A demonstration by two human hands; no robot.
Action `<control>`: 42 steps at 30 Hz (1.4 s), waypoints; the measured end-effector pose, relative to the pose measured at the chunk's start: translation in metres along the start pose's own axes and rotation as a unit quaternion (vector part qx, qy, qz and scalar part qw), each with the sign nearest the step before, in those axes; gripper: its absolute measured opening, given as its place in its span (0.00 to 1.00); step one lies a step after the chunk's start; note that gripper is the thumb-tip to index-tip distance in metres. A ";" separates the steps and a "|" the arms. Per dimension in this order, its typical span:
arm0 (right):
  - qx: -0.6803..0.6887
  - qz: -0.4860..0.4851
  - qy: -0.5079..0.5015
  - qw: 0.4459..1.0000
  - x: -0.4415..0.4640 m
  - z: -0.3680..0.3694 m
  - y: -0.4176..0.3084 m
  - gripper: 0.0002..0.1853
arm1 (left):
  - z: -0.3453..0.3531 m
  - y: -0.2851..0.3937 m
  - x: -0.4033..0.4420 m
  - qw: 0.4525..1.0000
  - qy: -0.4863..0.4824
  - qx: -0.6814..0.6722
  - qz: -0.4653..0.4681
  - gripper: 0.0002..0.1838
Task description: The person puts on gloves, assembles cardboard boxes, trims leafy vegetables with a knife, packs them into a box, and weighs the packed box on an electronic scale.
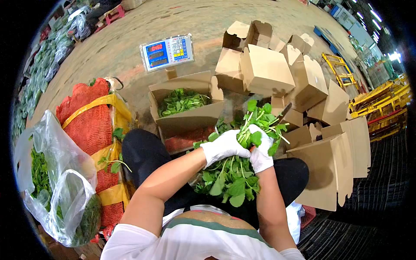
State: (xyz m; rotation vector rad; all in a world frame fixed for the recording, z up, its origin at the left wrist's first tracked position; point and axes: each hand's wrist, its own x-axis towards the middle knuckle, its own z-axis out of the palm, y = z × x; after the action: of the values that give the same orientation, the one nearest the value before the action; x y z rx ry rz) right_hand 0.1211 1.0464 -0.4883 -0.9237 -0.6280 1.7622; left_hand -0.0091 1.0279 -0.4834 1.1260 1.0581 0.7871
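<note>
Both hands wear white gloves and meet above my lap around a bunch of leafy greens (pixel 236 180). My left hand (pixel 226 148) is closed around the stems from the left. My right hand (pixel 261 151) is wrapped round the bunch from the right. Leaves spill below the hands, and pale stem ends stick out above them. A small orange-red spot shows between the gloves; I cannot make out what it is. Just beyond, an open cardboard box (pixel 190 119) holds loose greens (pixel 182 102), with a digital scale display (pixel 168 52) behind it reading about 0460.
At left are a red mesh sack (pixel 86 123) bound with yellow tape and a clear plastic bag (pixel 65 173) of greens. Several open cardboard boxes (pixel 266 69) crowd the right. Yellow metal frames (pixel 381 104) stand farther right, and bagged greens (pixel 47 65) line the far left.
</note>
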 end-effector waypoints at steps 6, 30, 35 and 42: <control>-0.204 -0.086 0.145 0.964 -0.008 -0.011 -0.041 0.20 | -0.013 -0.009 0.018 0.956 0.092 0.264 -0.091 0.23; -0.742 0.038 0.068 0.666 -0.051 -0.040 0.049 0.09 | -0.003 -0.029 0.025 0.852 0.104 0.509 -0.064 0.11; -0.694 0.016 0.095 0.714 -0.023 -0.057 0.051 0.09 | 0.020 -0.030 0.026 0.858 0.019 0.513 -0.027 0.14; -0.582 -0.176 0.213 0.764 -0.046 -0.063 0.046 0.07 | -0.044 -0.036 0.044 0.984 -0.024 0.104 -0.143 0.19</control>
State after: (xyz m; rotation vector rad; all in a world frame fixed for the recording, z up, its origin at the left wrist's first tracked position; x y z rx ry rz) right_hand 0.1574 0.9870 -0.5462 -1.8048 -1.5154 0.6133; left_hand -0.0365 1.0724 -0.5328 1.1280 1.2493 0.4270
